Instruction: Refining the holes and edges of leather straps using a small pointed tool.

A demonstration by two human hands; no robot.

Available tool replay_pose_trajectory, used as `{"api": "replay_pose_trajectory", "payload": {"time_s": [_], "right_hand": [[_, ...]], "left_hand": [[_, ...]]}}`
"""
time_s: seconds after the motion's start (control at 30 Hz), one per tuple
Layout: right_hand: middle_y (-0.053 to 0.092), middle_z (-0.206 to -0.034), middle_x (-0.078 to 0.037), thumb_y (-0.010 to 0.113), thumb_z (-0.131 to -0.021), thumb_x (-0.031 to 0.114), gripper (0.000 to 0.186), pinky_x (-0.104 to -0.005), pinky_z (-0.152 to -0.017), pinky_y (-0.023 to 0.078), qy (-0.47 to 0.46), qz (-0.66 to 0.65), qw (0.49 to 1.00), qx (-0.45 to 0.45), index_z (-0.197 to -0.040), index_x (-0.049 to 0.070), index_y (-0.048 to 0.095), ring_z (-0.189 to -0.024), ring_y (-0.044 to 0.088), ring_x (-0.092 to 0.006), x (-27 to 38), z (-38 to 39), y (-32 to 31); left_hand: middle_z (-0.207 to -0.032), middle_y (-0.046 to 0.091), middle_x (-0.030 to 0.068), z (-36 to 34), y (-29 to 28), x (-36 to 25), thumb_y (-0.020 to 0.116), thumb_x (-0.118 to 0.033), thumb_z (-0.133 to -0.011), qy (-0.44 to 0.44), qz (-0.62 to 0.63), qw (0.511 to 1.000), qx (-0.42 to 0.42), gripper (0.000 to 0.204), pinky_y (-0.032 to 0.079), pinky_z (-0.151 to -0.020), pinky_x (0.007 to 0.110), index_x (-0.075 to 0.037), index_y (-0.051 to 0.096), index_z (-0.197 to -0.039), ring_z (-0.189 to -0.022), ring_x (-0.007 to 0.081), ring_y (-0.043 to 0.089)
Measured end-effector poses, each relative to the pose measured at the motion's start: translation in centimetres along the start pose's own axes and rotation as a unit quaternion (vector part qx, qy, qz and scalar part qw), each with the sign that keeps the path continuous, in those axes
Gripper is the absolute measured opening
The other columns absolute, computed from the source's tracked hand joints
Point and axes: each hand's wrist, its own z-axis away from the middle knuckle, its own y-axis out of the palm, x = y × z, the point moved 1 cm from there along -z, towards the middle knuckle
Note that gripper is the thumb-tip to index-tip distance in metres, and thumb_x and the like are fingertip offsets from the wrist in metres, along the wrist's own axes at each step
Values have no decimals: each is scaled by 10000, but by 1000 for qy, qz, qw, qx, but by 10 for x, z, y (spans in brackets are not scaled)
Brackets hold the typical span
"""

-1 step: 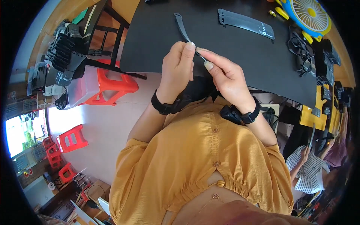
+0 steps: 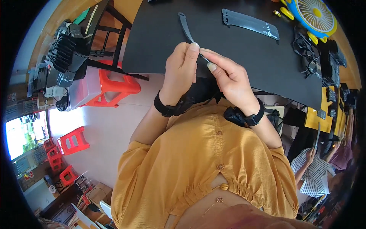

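Note:
Over the near edge of the black table (image 2: 152, 49), both my hands grip a narrow, dark grey flexible strip (image 2: 185, 29). Its far part sticks out beyond my fingers, curved, with a hole or loop at the tip. My left hand (image 2: 180, 68) is closed, its thumb pressed on the strip's middle. My right hand (image 2: 231, 79) pinches the near part between thumb and fingers, close beside the left. Part of the strip is covered by my fingers. Farther off, a fanned stack of flat dark grey strips (image 2: 248, 25) with pale markings lies on the table.
A blue and yellow fan (image 2: 314, 15) stands at the far right, with black straps (image 2: 305, 49) lying near it. At left, a side table carries a pile of black straps (image 2: 66, 51), beside a red stool (image 2: 114, 89). Another person in a striped shirt (image 2: 312, 171) works at right.

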Motion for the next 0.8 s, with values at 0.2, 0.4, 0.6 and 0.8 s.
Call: {"api": "replay_pose_trajectory", "payload": {"time_s": [0.2, 0.4, 0.6, 0.8], "right_hand": [[646, -1267, -131, 566, -946, 15, 309, -306, -961, 494, -81, 57, 995, -6, -1237, 76, 651, -1145, 632, -236, 0, 0, 4], [653, -1263, -116, 564, -965, 44, 292, -299, -982, 479, 42, -78, 996, 11, -1245, 61, 647, -1168, 614, -204, 5, 2, -1], [694, -953, 2, 556, -984, 70, 291, -205, -591, 467, 124, -110, 985, 51, -1257, 87, 654, -675, 569, -63, 9, 4, -6], [622, -774, 41, 544, -994, 78, 312, -182, -481, 368, 109, -146, 982, 46, -1294, 93, 630, -549, 454, -20, 7, 2, -5]], "left_hand": [[-606, 423, 2, 3, 5, 10, 407, -306, -1060, 19, 55, 998, 3, 307, 363, -410, 217, -48, 493, -918, -470, 68, 412], [-670, 563, 133, 6, 5, 17, 498, -224, -1020, 176, -143, 974, -11, 229, 443, -506, 362, -10, 486, -940, -521, 253, 561], [-610, 516, 43, 4, 2, 20, 443, -203, -1041, 228, -195, 954, -19, 197, 395, -498, 299, -23, 489, -974, -521, 123, 499], [-634, 524, 37, 2, 0, 23, 449, -187, -1037, 209, -155, 966, -11, 186, 397, -502, 281, -30, 502, -951, -538, 112, 489]]}}
